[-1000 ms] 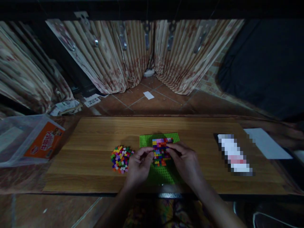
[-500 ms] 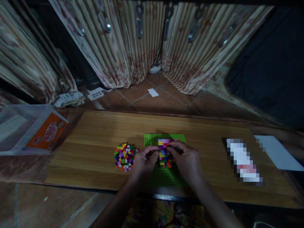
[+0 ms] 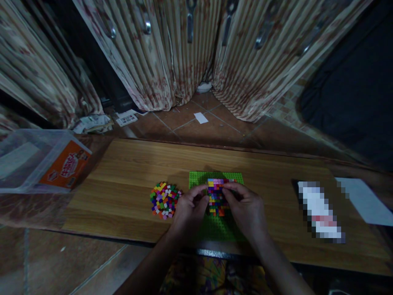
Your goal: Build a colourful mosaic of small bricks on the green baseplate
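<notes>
1. The board [image 3: 123,184], a long wooden plank, ran left to right across the view, and everything sat on it in dim light.
2. Off its left end lay a clear tub [image 3: 27,159] with an orange label, tipped on its side.
3. The baseplate [image 3: 199,178], green and studded, lay flat at the board's middle near the close edge, its long axis running away from the person.
4. And there was the left hand [image 3: 190,209], coming in from below, palm down, wrist low, fingers curled and thumb tip up against the left edge of the bricks.
5. The right hand [image 3: 247,209] mirrored it from the other side, knuckles up, forefinger and thumb drawn in tight at the wall's top right corner.
6. Grip call: both hands were pinched narrow on the wall, fingertips touching it; whether either one held a loose brick, I couldn't tell.
7. The wall [image 3: 216,196], a block of many-coloured small bricks, stood on the baseplate's far half, long axis pointing away from the person, a pink row at its far end and orange at the near end.
8. Just left of the baseplate, near the left hand but not touching it, sat the pile [image 3: 164,200] of loose bricks in mixed colours.
</notes>
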Demonstrator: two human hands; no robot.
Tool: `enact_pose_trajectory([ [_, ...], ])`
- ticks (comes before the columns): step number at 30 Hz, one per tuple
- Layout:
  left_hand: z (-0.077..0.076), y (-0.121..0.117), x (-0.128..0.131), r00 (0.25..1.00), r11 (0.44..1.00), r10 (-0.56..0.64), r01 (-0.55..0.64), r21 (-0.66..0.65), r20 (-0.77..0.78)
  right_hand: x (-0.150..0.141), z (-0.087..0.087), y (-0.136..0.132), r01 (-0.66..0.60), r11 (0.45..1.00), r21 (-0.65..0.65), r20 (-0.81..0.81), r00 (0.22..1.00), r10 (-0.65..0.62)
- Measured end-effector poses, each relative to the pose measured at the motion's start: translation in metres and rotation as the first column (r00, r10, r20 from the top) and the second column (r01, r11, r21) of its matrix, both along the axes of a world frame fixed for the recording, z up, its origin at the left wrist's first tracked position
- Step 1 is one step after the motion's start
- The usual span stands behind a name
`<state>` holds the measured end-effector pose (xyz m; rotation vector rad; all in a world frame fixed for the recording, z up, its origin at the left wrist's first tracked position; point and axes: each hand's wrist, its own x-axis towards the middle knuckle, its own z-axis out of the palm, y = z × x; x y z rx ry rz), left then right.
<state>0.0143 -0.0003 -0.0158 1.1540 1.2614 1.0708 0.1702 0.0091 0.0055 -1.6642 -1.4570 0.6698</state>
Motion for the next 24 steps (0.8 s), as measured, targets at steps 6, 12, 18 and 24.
enact_pose_trajectory([
  [6, 0.006, -0.001, 0.001, 0.993, 0.999, -0.016, 0.019, 0.026, -0.116, -0.004, 0.004, 0.001, 0.029, 0.999, 0.014, 0.031, 0.999, -0.030],
  [12, 0.009, 0.000, 0.001, 0.971, 0.996, -0.016, 0.038, 0.087, -0.240, -0.007, 0.005, 0.005, 0.057, 0.998, 0.012, 0.035, 0.998, -0.057],
  [18, 0.006, 0.002, 0.002, 0.965, 0.991, 0.010, 0.024, 0.129, -0.261, -0.010, 0.007, 0.008, 0.080, 0.996, -0.034, 0.048, 0.996, -0.078],
  [24, 0.006, 0.003, 0.000, 0.982, 0.992, -0.005, 0.028, 0.121, -0.187, -0.009, 0.009, 0.008, 0.055, 0.998, -0.037, -0.042, 0.998, -0.056],
])
